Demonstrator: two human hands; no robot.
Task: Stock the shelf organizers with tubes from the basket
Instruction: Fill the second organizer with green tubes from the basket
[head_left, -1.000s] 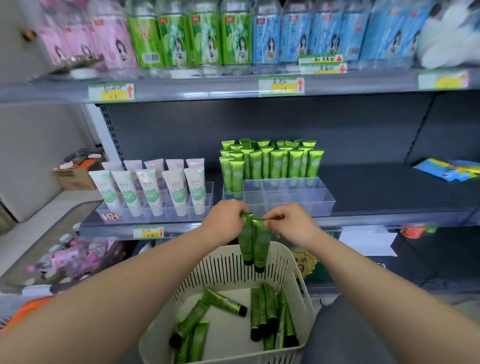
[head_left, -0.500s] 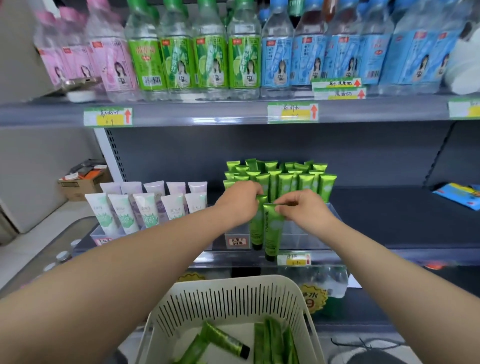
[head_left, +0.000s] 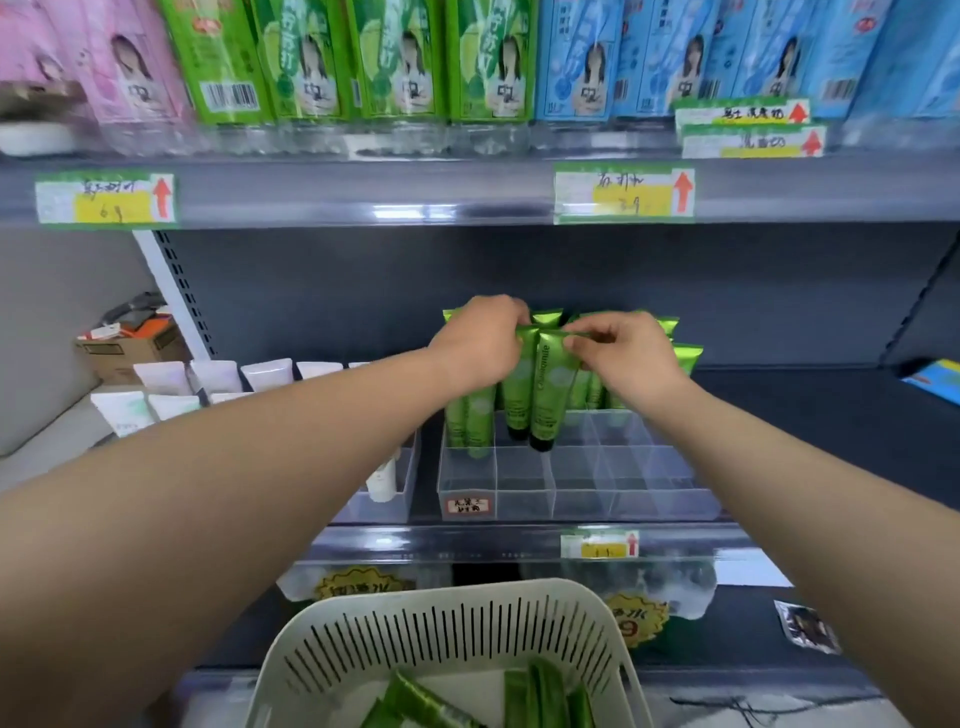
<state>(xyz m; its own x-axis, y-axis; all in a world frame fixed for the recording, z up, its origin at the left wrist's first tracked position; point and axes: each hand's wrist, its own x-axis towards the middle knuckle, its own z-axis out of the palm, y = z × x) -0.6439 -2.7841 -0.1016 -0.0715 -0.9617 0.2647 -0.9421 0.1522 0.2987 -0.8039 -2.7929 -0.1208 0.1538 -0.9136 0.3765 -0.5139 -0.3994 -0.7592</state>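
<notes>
Two green tubes with black caps hang cap-down over the clear divided organizer (head_left: 524, 499) on the middle shelf. My left hand (head_left: 480, 343) pinches the crimped top of the left tube (head_left: 518, 395). My right hand (head_left: 618, 353) pinches the top of the right tube (head_left: 548, 400). Their caps hover just above open cells in the organizer's second row. More green tubes (head_left: 470, 415) stand upright in the back cells, partly hidden by my hands. The cream slotted basket (head_left: 452, 623) sits below, with several green tubes (head_left: 540, 696) lying in it.
White tubes (head_left: 171, 387) stand in a second clear organizer to the left. Bottles with pink, green and blue labels (head_left: 395, 62) line the upper shelf. A cardboard box (head_left: 124, 348) sits at far left. A blue packet (head_left: 935, 382) lies at the shelf's right end.
Both hands rose from the basket with the two tubes and moved forward over the organizer. The view came closer to the shelf and the basket dropped low in frame.
</notes>
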